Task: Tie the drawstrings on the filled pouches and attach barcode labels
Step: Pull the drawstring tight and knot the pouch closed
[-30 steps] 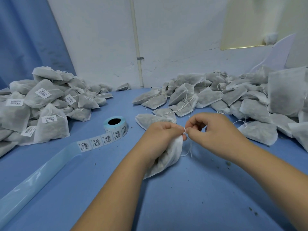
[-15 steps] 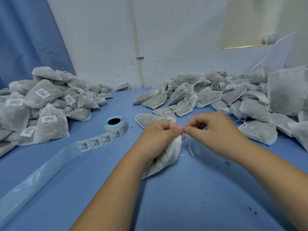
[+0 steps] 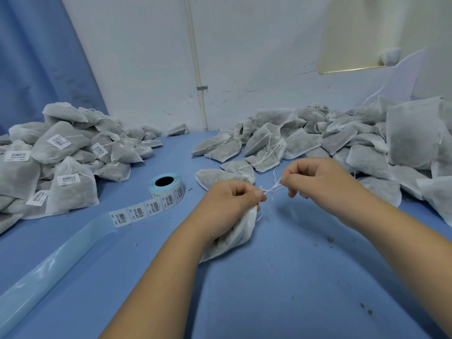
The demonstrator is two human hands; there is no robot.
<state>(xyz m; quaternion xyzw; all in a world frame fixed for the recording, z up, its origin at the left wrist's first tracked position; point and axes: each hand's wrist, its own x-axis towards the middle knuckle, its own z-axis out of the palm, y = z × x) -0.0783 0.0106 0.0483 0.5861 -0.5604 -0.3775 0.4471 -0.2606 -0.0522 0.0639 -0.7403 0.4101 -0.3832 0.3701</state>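
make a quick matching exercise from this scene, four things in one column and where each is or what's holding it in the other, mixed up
Things:
1. label roll
2. drawstring
3. held pouch
4. labelled pouches

Place or state:
A. gripped by the left hand
B. piled at the far left
C. pinched by the right hand
D. lying centre-left, strip unrolled

Pairs: 1-D, 2-C, 3-A, 4-B

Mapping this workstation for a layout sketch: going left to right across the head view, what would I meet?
First the labelled pouch pile, label roll, left hand gripping a pouch, drawstring, right hand pinching it, unlabelled pouch pile.
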